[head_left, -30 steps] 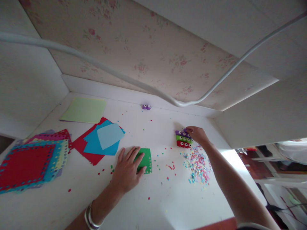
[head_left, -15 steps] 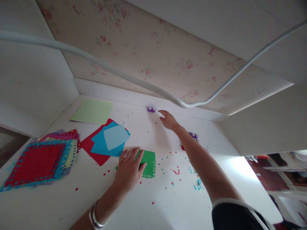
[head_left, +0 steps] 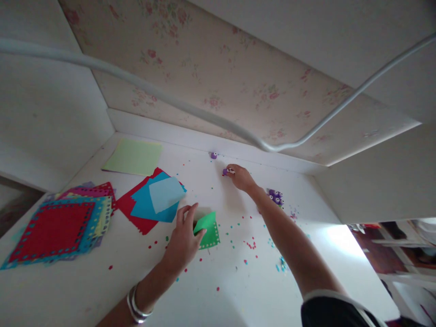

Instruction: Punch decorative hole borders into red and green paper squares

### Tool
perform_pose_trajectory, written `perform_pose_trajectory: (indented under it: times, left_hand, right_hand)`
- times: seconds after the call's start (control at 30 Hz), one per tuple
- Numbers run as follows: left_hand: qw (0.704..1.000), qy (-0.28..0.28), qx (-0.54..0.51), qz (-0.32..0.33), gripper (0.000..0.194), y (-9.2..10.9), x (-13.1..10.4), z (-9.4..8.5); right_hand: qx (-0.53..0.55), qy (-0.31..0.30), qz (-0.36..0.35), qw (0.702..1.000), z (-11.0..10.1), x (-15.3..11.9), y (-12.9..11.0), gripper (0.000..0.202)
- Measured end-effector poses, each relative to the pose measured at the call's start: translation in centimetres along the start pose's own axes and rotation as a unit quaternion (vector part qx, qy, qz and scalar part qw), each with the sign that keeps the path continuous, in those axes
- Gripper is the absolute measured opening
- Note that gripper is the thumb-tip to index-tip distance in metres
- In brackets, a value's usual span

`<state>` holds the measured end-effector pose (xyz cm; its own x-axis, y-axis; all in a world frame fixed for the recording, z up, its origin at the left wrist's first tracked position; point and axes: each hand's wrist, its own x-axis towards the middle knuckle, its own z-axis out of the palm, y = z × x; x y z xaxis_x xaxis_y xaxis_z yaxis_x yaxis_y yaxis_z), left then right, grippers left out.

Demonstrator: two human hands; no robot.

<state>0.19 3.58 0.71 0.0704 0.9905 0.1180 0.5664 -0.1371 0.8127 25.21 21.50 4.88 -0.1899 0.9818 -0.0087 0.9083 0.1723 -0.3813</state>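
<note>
My left hand (head_left: pixel 184 238) pinches the near-left corner of a small green paper square (head_left: pixel 208 229) with punched holes along its edge, lifting that side off the white table (head_left: pixel 238 290). My right hand (head_left: pixel 240 177) reaches to the back of the table and holds a small purple punch (head_left: pixel 225 171) in its fingertips. A second small purple punch (head_left: pixel 214 155) rests by the back wall. More stacked punches (head_left: pixel 275 196) with googly eyes sit right of my right forearm, partly hidden by it.
A stack of punched coloured sheets (head_left: pixel 54 229) lies at the left. Red and blue papers (head_left: pixel 153 202) overlap mid-left, and a pale green sheet (head_left: pixel 134 156) lies behind them. Confetti dots (head_left: pixel 252 245) are scattered around the middle. A white cable (head_left: pixel 204 118) hangs overhead.
My right hand went from the stacked punches to the back wall and picked up one purple punch. My left hand went from pressing flat on the green square to lifting its corner.
</note>
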Motion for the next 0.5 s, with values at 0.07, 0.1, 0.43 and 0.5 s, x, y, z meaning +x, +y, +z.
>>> perform_pose_trajectory:
  times: [0.07, 0.1, 0.43, 0.5]
  left_hand:
    - [0.999, -0.019, -0.039, -0.028, 0.064, 0.3, 0.4, -0.4]
    - [0.997, -0.045, -0.055, -0.043, 0.055, 0.5, 0.5, -0.7]
    - [0.960, -0.122, -0.214, -0.133, 0.035, 1.9, 1.2, -2.3]
    - [0.961, -0.114, -0.214, -0.131, 0.040, 1.7, 1.2, -2.1]
  right_hand:
    - [0.035, 0.008, 0.010, 0.999, 0.5, -3.4, -0.2, 0.025]
    - [0.051, 0.012, 0.014, 0.999, 0.8, -5.3, -0.5, 0.027]
    - [0.322, 0.060, 0.039, 0.944, 3.9, -18.1, -4.7, 0.026]
    - [0.324, 0.069, 0.034, 0.943, 4.1, -18.5, -5.2, 0.026]
